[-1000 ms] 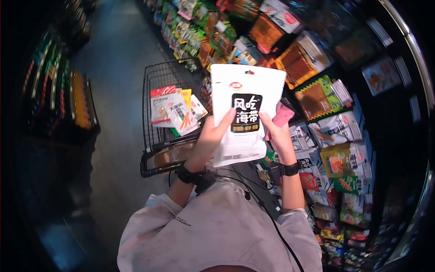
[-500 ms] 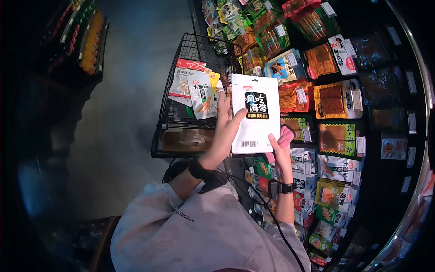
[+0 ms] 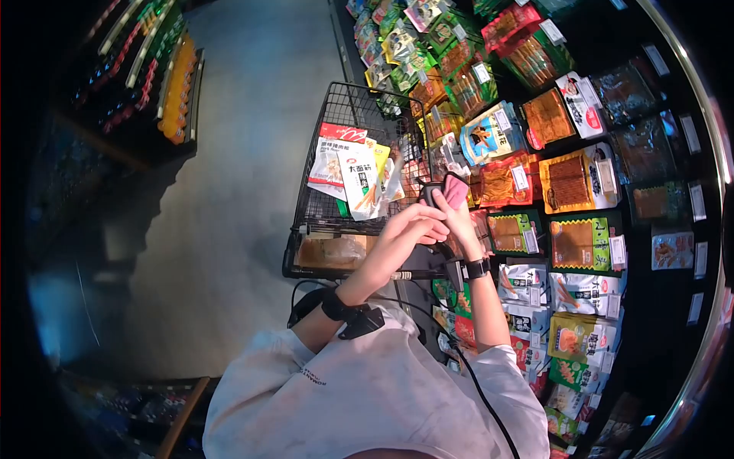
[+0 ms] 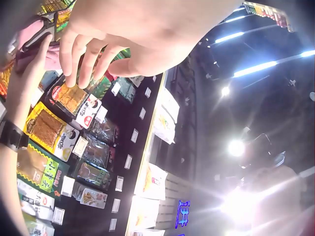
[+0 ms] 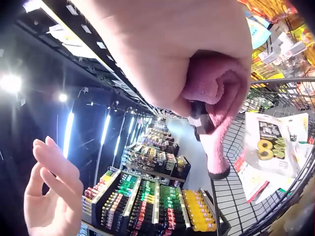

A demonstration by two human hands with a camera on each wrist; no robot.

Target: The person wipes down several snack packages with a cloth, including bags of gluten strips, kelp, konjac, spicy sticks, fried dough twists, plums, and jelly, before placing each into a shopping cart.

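Observation:
My right hand [image 3: 460, 223] grips a folded pink cloth [image 3: 457, 189] with a dark, hard-looking object [image 3: 433, 191] against it. In the right wrist view the cloth [image 5: 230, 123] is bunched inside the curled fingers, and a black piece [image 5: 201, 118] pokes out from its folds. My left hand [image 3: 401, 237] is just left of the right one, overlapping it in the head view. Its fingers [image 4: 81, 56] are loosely bent with nothing between them. Several snack pouches lie in the cart's wire basket [image 3: 367, 99], a white one with orange sticks printed on it [image 3: 362, 183] on top.
The black cart handle [image 3: 413, 275] runs below the hands, behind a compartment holding a brown item [image 3: 329, 252]. Shelves of hanging snack packs [image 3: 585, 245] line the right side. Grey floor [image 3: 252, 153] stretches along the left, with a bottle display [image 3: 180, 92] beyond it.
The white pouch with the black label, held in both hands before, has left them. My left hand has come over beside the right hand. The pink cloth stays in my right hand.

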